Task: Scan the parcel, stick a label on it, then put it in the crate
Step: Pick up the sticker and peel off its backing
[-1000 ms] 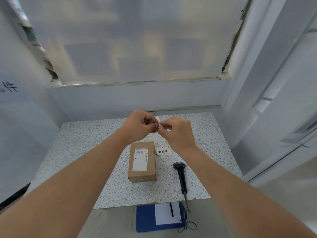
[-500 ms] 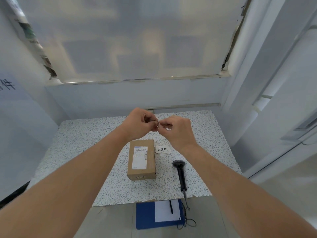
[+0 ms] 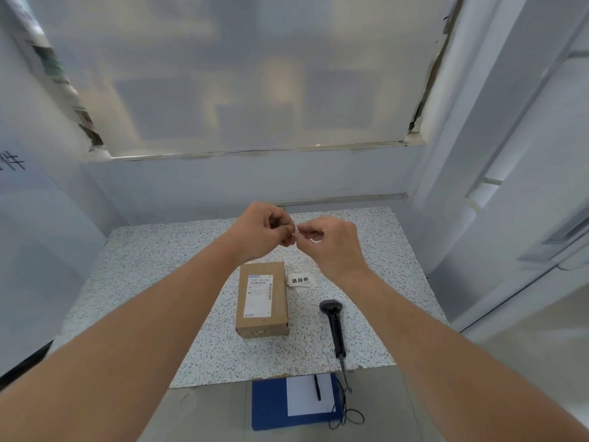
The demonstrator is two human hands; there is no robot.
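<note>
A brown cardboard parcel (image 3: 262, 299) with a white shipping label on top lies flat in the middle of the speckled table (image 3: 153, 282). Above its far end, my left hand (image 3: 263, 231) and my right hand (image 3: 331, 245) meet fingertip to fingertip, both pinching a small white label (image 3: 296, 231) that is mostly hidden by the fingers. A black handheld scanner (image 3: 334, 323) rests on the table to the right of the parcel. No crate is in view.
A white sticker with black characters (image 3: 301, 281) lies on the table just right of the parcel. Below the table's near edge sits a blue clipboard (image 3: 269, 406) with white paper and a pen. The scanner's cable (image 3: 347, 409) coils there. Walls enclose the table at back and left.
Both hands stay pinched together above the parcel, with only slight finger movement on the small label. Parcel, sticker and scanner have not moved.
</note>
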